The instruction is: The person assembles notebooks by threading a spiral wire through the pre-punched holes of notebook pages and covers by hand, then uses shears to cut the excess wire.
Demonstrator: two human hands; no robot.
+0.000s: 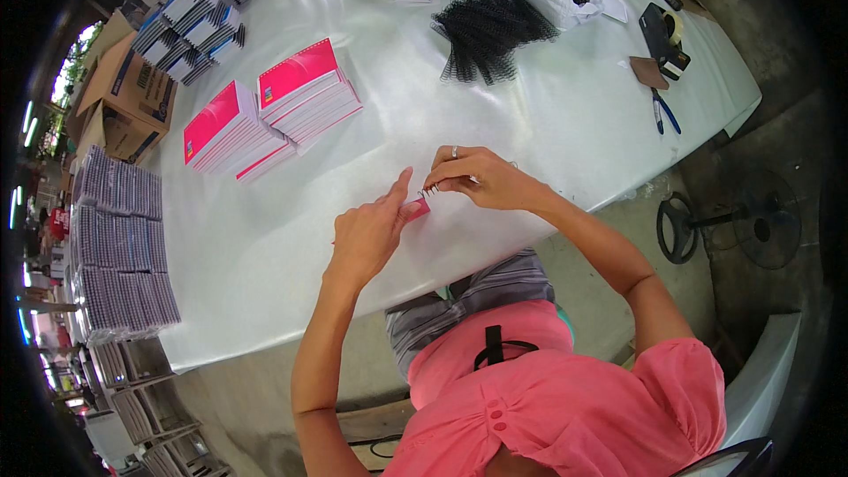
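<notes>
A pink-covered notebook [416, 209] lies mostly hidden beneath my left hand [367, 231], whose thumb and fingers grip it near the table's front edge. Just to the right, my right hand [477, 178] pinches a black binding coil [430, 189] at the notebook's edge; a ring shows on one finger. How far the coil passes through the holes is too small to tell. Two stacks of pink and white notebooks, the left stack [225, 137] and the right stack [305, 93], stand beyond my left hand. Farther off lies a heap of loose black coils [490, 31].
Wrapped bundles of bound notebooks [124, 247] stand at the left, near a cardboard box [132, 93] and stacked blue-and-white notebooks [190, 26]. Blue-handled pliers [664, 112] and a tape dispenser [662, 40] lie at the right of the white table [265, 300]. A fan [761, 219] stands on the floor.
</notes>
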